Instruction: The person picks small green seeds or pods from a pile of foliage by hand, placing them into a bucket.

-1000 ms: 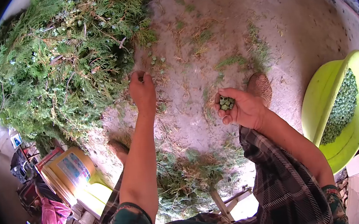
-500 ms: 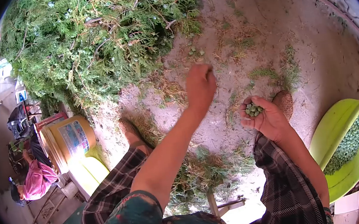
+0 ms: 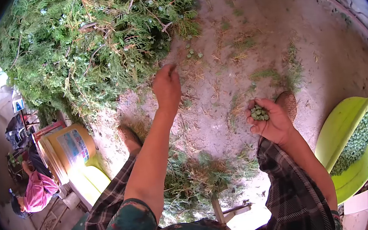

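My left hand (image 3: 167, 88) is over the floor at the edge of a big heap of cut evergreen branches (image 3: 81, 54). Its fingers are curled closed, and whatever may be between them is hidden. My right hand (image 3: 276, 123), palm up above my right knee, cups a small handful of green seed cones (image 3: 259, 113). To the right of that hand stands a tilted yellow-green basin (image 3: 346, 121), partly filled with the same kind of green cones (image 3: 356, 144).
A smaller pile of sprigs (image 3: 200, 176) lies between my legs. Scraps litter the concrete floor (image 3: 245, 12). On the left are a yellow bucket (image 3: 76, 145), a lime-green container (image 3: 92, 177) and a person in a pink top (image 3: 41, 189).
My left hand has moved left, from over the middle of the floor to the edge of the branch heap. The right hand stays almost in place, still cupping the cones.
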### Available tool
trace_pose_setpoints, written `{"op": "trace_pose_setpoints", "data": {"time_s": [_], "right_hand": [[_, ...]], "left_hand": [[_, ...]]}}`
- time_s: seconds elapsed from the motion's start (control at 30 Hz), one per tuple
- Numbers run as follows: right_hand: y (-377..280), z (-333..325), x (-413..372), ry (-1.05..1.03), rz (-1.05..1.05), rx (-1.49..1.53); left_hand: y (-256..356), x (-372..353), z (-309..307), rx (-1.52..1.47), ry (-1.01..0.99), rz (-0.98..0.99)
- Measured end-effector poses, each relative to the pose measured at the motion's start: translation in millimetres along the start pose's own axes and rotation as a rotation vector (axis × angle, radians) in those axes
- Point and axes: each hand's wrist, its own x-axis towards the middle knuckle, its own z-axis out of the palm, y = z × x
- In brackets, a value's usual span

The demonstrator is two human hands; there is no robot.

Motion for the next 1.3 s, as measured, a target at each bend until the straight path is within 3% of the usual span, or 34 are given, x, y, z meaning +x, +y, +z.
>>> {"op": "trace_pose_setpoints", "data": {"time_s": [0.2,0.33,0.43,0.63,0.7,0.83,0.93,1.0,1.07,1.1,1.17,1.2,1.23,1.27,1.3], "right_hand": [[1.3,2.9,-1.9,0.033,-0.026,-0.034],[-0.8,2.9,-2.3,0.053,-0.031,-0.045],[-0.3,2.5,-2.6,0.042,-0.037,-0.054],[0.1,4.1,-3.3,0.051,-0.028,-0.055],[-0.2,-1.2,-2.5,0.023,-0.032,-0.053],[1.2,-5.7,-1.2,-0.019,-0.063,-0.042],[2.8,4.2,-0.6,0.064,-0.111,-0.062],[1.5,5.9,-1.2,0.039,-0.128,-0.034],[1.6,13.7,-1.9,0.009,-0.139,-0.002],[-0.6,23.7,-6.4,0.061,-0.141,0.050],[-1.8,23.9,-8.2,0.116,-0.142,0.098],[-1.5,14.4,-6.5,0.048,-0.108,0.109],[-1.5,7.9,-5.4,-0.021,-0.075,0.122],[-1.6,5.6,-5.3,-0.022,-0.077,0.123],[-2.1,4.1,-5.3,-0.090,-0.063,0.113]], "left_hand": [[29.6,38.5,38.1,0.202,-0.064,0.204],[13.0,51.3,47.9,0.304,-0.086,0.149],[12.4,40.5,41.9,0.136,-0.088,0.057],[35.6,25.7,46.8,0.114,-0.039,0.257],[38.7,30.1,54.3,0.287,-0.097,0.243],[46.7,28.0,48.5,0.353,-0.196,0.341],[57.1,9.4,47.7,0.300,-0.238,0.351],[79.5,-8.4,40.7,-0.056,-0.145,0.402],[112.7,-37.3,24.1,-0.214,-0.346,0.401],[121.5,-43.0,16.9,-0.214,-0.347,0.402],[131.3,-48.9,9.6,-0.388,-0.639,0.314],[125.9,-36.9,8.4,-0.330,-0.575,0.219],[96.1,-21.2,22.4,-0.313,-0.381,0.249],[113.7,3.6,6.9,-0.101,-0.425,-0.092],[90.9,23.4,15.0,-0.026,-0.227,0.070]]}}
